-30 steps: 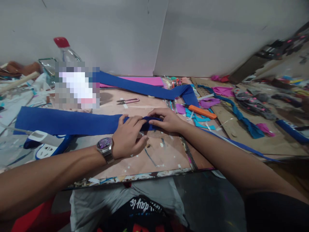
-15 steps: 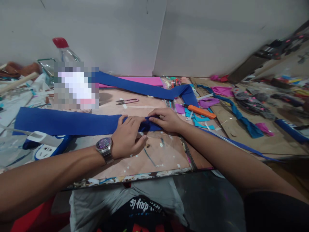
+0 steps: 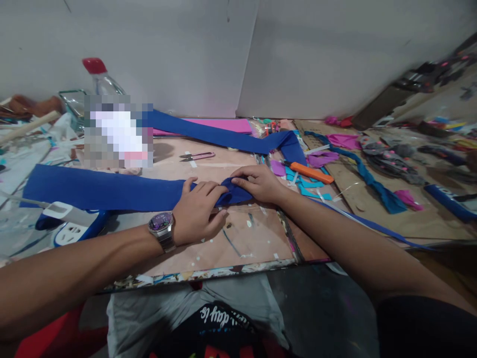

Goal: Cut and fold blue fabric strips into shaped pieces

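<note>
In the head view, the blue strip (image 3: pixel 104 189) lies along the middle of the worktop (image 3: pixel 231 243), roughly in line with its front edge, flat on the left and bunched at its right end. The step in hand looks like folding or gathering that end. The left hand (image 3: pixel 199 209) lies palm down across the strip, fingers bent over it, thumb standing apart, so it seems to press rather than pinch. The right hand (image 3: pixel 263 184) pinches the bunched end between thumb and fingers. Any further fold would call for the left hand to steady the cloth while the right shapes the end, I judge.

The fingers hide how many layers the fold has and what the right fingertips grip underneath. A thin blue strip (image 3: pixel 387 229) runs from under the right forearm toward the worktop's right front edge; whether it joins the held one cannot be told. A second wide strip (image 3: pixel 223 137), near the back edge, disappears leftward behind a pixelated patch, which also covers the lower part of a red-capped bottle (image 3: pixel 108 85). Things at the far right edge are blurred.
</note>
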Motion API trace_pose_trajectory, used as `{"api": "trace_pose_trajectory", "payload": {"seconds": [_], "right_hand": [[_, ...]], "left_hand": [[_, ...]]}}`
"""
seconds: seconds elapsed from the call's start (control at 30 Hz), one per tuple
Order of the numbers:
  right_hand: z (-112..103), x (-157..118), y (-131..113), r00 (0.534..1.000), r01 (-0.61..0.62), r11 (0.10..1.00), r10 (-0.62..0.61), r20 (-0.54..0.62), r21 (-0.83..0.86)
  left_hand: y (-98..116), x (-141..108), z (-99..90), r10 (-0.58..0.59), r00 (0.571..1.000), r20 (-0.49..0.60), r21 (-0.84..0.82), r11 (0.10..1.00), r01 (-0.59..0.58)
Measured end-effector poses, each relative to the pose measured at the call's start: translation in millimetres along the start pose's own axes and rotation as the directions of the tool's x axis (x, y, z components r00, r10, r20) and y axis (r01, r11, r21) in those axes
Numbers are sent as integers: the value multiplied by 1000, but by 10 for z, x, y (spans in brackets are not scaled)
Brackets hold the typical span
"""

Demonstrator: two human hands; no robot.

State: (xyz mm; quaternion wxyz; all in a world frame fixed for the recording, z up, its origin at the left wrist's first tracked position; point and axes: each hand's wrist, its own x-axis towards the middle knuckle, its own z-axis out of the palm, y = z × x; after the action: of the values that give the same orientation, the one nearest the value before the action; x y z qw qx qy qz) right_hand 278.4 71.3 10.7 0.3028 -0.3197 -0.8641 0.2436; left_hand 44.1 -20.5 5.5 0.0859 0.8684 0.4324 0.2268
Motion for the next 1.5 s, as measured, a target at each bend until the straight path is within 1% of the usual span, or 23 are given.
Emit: {"api": "trace_pose_trajectory", "payload": {"seconds": [0.27,0.5,0.73,0.97,1.13,1.5], "right_hand": [[17,-2,1,1000,-2,1000,1,17,12],[49,-20,36,994,-13,1000,11,105,24],[32,-25,-11,987,-6,999,1,163,34],[50,-24,-9,986,2,999,-11,167,54],[49,-22,-12,981,0,998,-13,194,66],[50,-23,-6,977,18,998,-29,210,54]], "left_hand": [[-3,0,0,19,1000,8,21,1000,-19],[-19,5,14,32,999,18,-2,999,-32],[-19,14,9,42,999,28,-2,999,-42],[-21,6,7,64,997,38,15,998,-64],[-25,9,4,78,996,49,8,997,-79],[-25,18,0,79,996,51,4,997,-79]]}}
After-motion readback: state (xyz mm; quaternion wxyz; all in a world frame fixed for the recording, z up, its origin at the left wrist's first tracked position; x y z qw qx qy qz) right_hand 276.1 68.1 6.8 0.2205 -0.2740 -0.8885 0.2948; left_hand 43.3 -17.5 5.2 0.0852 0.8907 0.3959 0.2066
